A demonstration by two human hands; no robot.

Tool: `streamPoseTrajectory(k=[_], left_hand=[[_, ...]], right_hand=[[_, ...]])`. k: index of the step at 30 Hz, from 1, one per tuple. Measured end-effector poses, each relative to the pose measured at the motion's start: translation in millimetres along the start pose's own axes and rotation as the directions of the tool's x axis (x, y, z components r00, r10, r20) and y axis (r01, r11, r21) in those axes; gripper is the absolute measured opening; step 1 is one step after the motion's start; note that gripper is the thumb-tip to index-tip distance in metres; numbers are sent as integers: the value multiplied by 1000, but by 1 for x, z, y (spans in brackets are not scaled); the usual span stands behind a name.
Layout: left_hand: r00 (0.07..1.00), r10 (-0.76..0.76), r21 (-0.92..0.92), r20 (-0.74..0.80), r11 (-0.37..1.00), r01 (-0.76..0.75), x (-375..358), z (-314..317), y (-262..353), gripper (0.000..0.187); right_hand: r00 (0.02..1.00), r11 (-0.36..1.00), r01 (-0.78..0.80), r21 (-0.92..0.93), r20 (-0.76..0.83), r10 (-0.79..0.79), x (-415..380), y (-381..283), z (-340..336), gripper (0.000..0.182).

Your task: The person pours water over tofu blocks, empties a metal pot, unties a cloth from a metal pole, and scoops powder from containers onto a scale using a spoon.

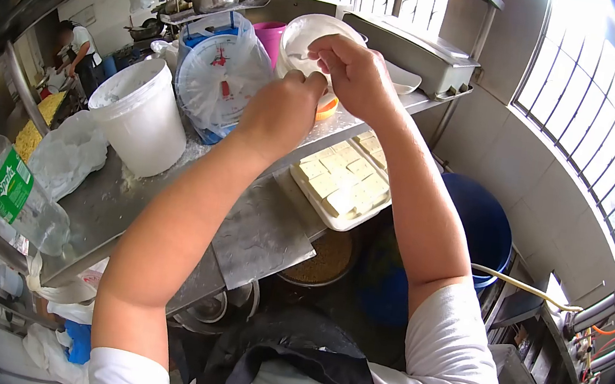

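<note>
Both of my hands are raised over the metal shelf, close together in front of a white tub. My left hand is closed with its fingers curled in; what it holds, if anything, is hidden. Just to its right, my right hand has its fingers bent down and pressed together, and I cannot make out anything in them. An orange rim shows below the hands. Left of my left hand stands a dial scale wrapped in clear plastic.
A white bucket, a plastic bag and a tilted Sprite bottle occupy the left side. Below the shelf sits a tray of pale blocks, near a blue barrel. Another person stands far left.
</note>
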State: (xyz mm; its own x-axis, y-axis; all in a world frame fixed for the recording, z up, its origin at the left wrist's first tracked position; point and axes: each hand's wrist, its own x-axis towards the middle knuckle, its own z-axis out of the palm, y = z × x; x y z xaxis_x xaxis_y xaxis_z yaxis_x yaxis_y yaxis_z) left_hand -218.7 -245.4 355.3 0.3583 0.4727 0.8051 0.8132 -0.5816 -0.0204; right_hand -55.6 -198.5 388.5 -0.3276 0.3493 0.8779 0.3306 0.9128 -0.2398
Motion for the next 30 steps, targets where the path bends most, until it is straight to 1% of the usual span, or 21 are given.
streamPoseTrajectory(k=[1,3,4,5,7,9,11,12,13,14,15,16,18,20,22,23,25,26,27,29,30], left_hand=[[1000,2,19,4,1000,-2,0,0,1,11],[1000,1,39,7,999,-2,-1,-1,0,11],[1000,-4,34,4,999,4,-1,-1,0,11],[1000,-10,29,3,1000,10,-1,-1,1,11],[1000,-27,18,16,999,27,-2,-3,3,11],[999,-41,8,22,999,41,-1,-2,2,11],[1000,-29,-18,5,999,30,-5,0,-2,11],[1000,-26,-19,5,999,27,-6,0,-3,11],[998,-61,-28,9,998,61,-6,-1,-3,11],[995,-95,-38,13,995,95,-7,-1,-3,11],[996,-92,-40,14,995,92,-7,-1,-4,11],[998,-56,-24,1,998,56,-8,0,-6,13],[1000,-21,-7,-11,1000,21,-9,-2,-5,14],[998,-59,-2,-2,998,59,-8,-2,1,10],[999,-50,-9,-5,999,50,-7,-1,3,10],[999,-38,-16,-7,999,38,-6,0,3,9],[999,-40,-18,-16,999,39,-6,3,3,9],[999,-45,-18,-26,999,44,-5,4,3,8],[999,-44,-18,-26,999,44,-5,4,2,8],[999,-30,-30,-46,999,28,-5,3,1,9],[998,-30,-30,-46,999,29,-5,3,0,9]], right_hand=[[1000,1000,1,-2,-1,-1,0,-1,-3,12],[985,988,69,-137,-151,-89,-1,-2,-8,13],[975,973,41,-228,-204,-89,-1,-2,-11,14],[975,973,40,-228,-205,-88,-3,3,-11,14],[973,975,-133,-178,-210,94,-7,15,-9,15],[972,966,-136,-218,-219,87,-11,0,-16,17],[911,971,-205,-123,-387,144,-14,-4,-21,20],[884,979,-189,-82,-448,133,-15,-4,-23,18],[882,978,-192,-84,-451,134,-17,-6,-25,18],[845,966,-257,28,-478,239,-19,-11,-27,18],[801,939,-314,141,-491,342,-20,-14,-29,19],[790,931,-313,185,-494,364,-22,-12,-29,21],[788,930,-330,162,-494,366,-24,-8,-29,21],[788,928,-347,139,-493,368,-27,-4,-25,21],[821,913,-387,129,-401,405,-27,-1,-18,22],[821,913,-388,128,-403,405,-27,-4,-15,22],[734,810,-415,414,-374,567,-26,-9,-13,23],[716,764,-392,513,-352,603,-26,-7,-17,22],[715,764,-392,513,-352,604,-27,-4,-19,22],[644,639,-275,719,-356,678,-30,5,-22,20],[631,597,-255,761,-337,699,-31,9,-24,20]])
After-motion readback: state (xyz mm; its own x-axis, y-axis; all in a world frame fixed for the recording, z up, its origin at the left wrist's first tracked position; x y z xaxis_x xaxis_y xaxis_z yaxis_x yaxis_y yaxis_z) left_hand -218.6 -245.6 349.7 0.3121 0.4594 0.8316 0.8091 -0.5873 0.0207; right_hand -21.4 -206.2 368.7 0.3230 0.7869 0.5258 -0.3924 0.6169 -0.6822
